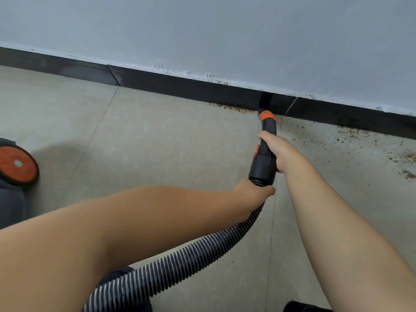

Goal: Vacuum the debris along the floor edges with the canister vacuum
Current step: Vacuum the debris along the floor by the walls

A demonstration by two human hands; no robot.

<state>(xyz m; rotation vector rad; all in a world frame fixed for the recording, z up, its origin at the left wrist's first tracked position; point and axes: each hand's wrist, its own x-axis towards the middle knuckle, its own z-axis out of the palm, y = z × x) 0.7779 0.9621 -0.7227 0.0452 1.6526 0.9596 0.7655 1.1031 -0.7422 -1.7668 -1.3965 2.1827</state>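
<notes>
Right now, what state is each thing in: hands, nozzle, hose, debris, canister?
Right hand: grips the nozzle handle.
Left hand: holds the hose just behind the cuff.
Nozzle: tip at the baseboard.
Hose: curved, trailing back.
Debris: on the floor.
Canister: on the floor.

Head cam, fwd-down, near floor
</notes>
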